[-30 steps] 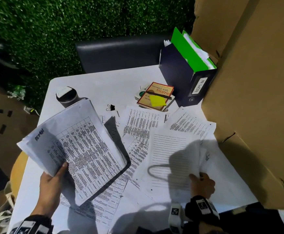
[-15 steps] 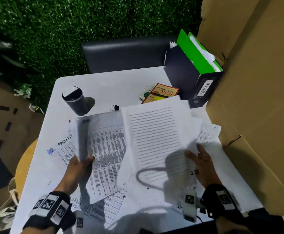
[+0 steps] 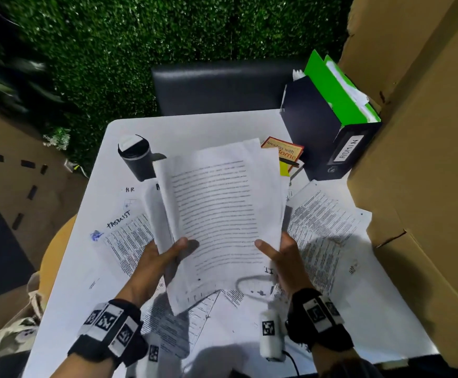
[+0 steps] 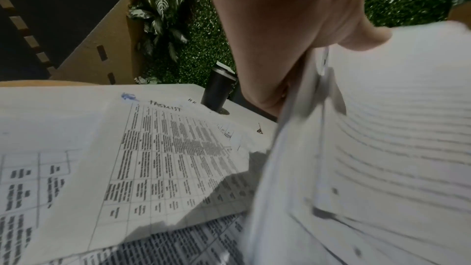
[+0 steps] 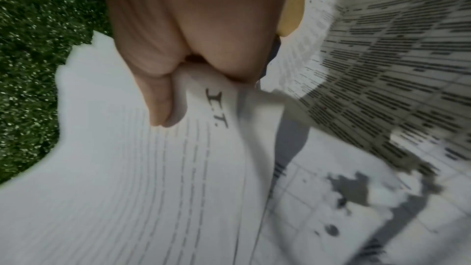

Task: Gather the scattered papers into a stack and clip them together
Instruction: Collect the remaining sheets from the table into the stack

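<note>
I hold a bundle of white printed papers [image 3: 219,214] above the white table [image 3: 195,126]. My left hand [image 3: 165,255] grips its lower left edge, thumb on the top sheet. My right hand [image 3: 277,255] grips the lower right edge, thumb on top. The left wrist view shows the bundle [image 4: 382,148] curving up beside my left hand [image 4: 293,37]; the right wrist view shows my right hand [image 5: 178,57] pinching sheets [image 5: 127,168]. More printed sheets lie scattered on the table, a "TASKLIST" sheet [image 3: 129,238] at left and a text sheet [image 3: 323,222] at right. The binder clip is hidden.
A black lidded cup [image 3: 136,159] stands at the back left. A book [image 3: 285,152] with a yellow sticky note lies beside a dark "ADMIN" file box [image 3: 328,137] holding green folders. A large cardboard box [image 3: 426,159] borders the right side. A black chair [image 3: 217,88] stands behind.
My right hand lifted the lined text sheet and brought it over the bundle in my left hand; both hands now hold the joined papers at the table's middle.
</note>
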{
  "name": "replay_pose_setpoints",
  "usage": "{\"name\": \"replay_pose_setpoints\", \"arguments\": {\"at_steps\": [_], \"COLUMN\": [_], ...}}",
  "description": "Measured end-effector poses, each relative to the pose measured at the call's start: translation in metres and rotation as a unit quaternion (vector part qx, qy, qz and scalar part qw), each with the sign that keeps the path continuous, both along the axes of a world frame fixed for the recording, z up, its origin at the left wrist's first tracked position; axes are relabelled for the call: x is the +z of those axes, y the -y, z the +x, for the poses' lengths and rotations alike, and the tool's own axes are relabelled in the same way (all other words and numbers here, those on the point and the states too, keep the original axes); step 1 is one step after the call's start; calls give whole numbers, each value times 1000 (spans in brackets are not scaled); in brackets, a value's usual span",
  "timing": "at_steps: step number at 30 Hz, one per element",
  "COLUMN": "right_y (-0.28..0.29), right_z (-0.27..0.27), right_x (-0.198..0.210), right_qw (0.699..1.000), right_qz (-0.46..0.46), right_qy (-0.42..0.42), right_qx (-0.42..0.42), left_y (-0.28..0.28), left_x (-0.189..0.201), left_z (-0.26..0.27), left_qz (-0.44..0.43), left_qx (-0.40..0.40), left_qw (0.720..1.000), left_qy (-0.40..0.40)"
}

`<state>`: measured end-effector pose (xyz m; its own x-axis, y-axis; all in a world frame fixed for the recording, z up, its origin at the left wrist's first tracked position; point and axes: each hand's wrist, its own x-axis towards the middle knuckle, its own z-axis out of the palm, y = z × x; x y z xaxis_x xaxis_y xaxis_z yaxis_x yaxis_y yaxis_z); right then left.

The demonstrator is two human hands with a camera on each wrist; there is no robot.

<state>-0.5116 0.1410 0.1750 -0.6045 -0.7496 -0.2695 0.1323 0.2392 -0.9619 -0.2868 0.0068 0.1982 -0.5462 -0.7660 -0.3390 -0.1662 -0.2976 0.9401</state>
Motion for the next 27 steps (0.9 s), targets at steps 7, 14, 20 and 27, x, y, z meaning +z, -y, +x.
{"name": "replay_pose_setpoints", "arguments": {"at_steps": [7,14,20,27], "right_y": [-1,2,20,-20], "right_z": [-4,-11,11,-28], "right_x": [4,6,15,-29], "right_qw": [999,992,990,990], "right_qz": [17,-11,-51,74], "right_qy": [36,98,67,-22], "right_qx": [34,76,111,119], "left_y": [12,18,5,2], "left_x": [-6,-18,-28,-37], "left_z": [7,17,-2,6], "left_qz": [-31,-9,2,12], "left_qx": [-7,-30,6,11], "left_qw": [999,999,1000,1000], "left_qy": [-11,-15,-23,12]}}
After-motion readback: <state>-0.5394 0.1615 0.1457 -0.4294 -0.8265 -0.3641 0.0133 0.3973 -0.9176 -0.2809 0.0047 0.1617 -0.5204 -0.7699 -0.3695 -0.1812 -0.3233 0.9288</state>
